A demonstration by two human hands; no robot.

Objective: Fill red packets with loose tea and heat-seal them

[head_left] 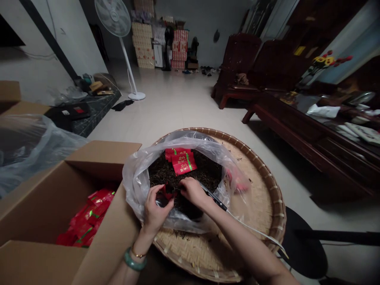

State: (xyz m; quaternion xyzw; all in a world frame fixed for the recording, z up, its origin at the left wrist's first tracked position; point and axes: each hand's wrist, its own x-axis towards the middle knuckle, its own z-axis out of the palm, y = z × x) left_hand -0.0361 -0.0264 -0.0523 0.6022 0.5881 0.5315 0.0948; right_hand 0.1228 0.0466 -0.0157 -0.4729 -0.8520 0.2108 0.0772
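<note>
My left hand (157,208) is closed around a small red packet (168,191), which is held with its mouth open over the dark dried tea leaves (158,170). Close beside the packet's mouth, my right hand (192,192) has its fingers pinched together; what they hold is hidden. The leaves fill a clear plastic bag (135,170) with its rim spread wide. A few red printed packets (184,162) lie on top of the leaves. Partly under my right hand is a dark, flat device (218,201) with a white cord (255,229).
The bag stands on a round woven bamboo tray (261,178). At left, an open cardboard box (101,152) contains several red packets (89,217). A white standing fan (136,95) is farther back. To the right are a dark wooden table (285,130) and a round black base (305,245).
</note>
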